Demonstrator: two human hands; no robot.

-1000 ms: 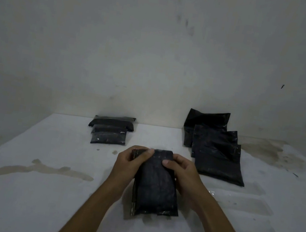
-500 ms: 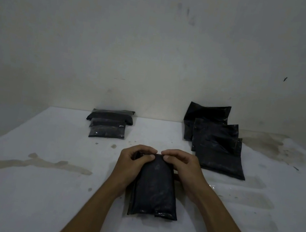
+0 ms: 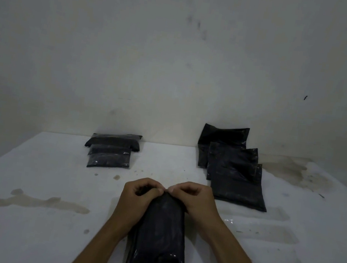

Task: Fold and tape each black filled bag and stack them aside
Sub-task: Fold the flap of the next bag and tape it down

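- A black filled bag [image 3: 160,233] lies flat on a white table [image 3: 29,233], lengthwise away from me, right in front of me.
- My left hand [image 3: 137,198] curls over the bag's far left corner, fingers bent down and pinching its far edge.
- My right hand [image 3: 194,198] curls over the far right corner the same way, fingers pinching that edge.
- The fingertips of both hands nearly meet at the middle of the bag's far end.
- Both bare forearms run along either side of the bag toward me.
- The near end of the bag is glossy and lumpy, with a seam or fold line down its middle.
- Beyond the bag and to its left, near the wall [image 3: 178,64], sits a small pile [image 3: 111,151] of folded black bags, overlapping each other.
- Beyond the bag and to its right, three larger unfolded bags [image 3: 234,169] overlap in a row, the farthest leaning on the wall.
- A brown stain [image 3: 29,201] streaks the table left of the bag; another stain [image 3: 292,171] marks the far right corner.
- Faint clear strips [image 3: 265,233], possibly tape, lie on the table just right of the bag; I cannot tell for sure.
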